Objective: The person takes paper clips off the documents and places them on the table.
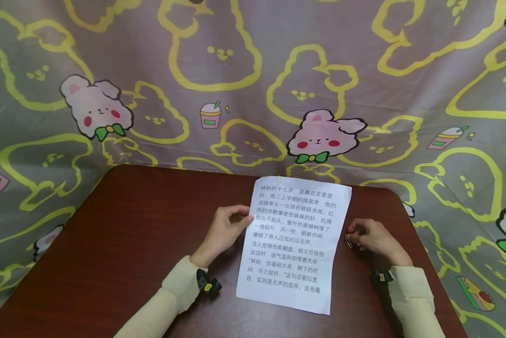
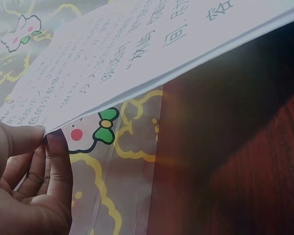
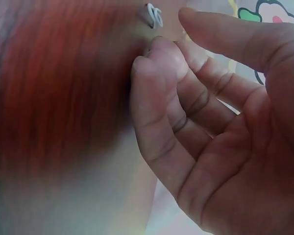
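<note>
Flanking the printed paper (image 1: 294,246), both hands (image 1: 225,229) half-curled.

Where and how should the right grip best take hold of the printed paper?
I'd pinch the thin, flat printed paper midway along its right long edge, coming from the right: one finger pad on the printed face, others behind. That edge is free and faces the right grip, while the left grip pinches the opposite edge and a yellow clip sits on the top edge.

Tilted printed paper (image 1: 293,244), yellow clip (image 1: 279,180) at top, white clip (image 1: 348,241) alongside
</note>
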### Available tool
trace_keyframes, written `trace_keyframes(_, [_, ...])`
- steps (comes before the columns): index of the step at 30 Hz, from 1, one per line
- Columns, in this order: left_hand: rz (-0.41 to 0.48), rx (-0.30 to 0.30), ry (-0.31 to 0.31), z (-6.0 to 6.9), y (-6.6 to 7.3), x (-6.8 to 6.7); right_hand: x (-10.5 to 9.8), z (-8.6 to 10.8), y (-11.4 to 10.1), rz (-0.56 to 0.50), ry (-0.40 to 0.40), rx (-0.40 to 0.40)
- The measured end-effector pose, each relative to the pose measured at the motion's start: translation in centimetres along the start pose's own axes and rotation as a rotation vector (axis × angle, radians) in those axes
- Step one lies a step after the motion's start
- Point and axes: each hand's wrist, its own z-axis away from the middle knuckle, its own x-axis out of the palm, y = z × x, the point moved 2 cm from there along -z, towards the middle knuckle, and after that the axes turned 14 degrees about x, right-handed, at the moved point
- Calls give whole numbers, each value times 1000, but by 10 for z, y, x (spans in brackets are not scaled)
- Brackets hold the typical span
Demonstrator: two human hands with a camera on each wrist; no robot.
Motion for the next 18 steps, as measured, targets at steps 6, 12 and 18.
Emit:
trace_keyframes(6, [2, 7, -1, -1, -1, 0, -6, 3, -4, 22, 55, -28])
trace_keyframes(12, [1, -2, 0, 0, 0, 1, -15, 11, -16, 56, 203, -77])
trace_keyframes(18, [6, 0, -11, 0, -1, 1, -21, 22, -31, 64, 372, -161])
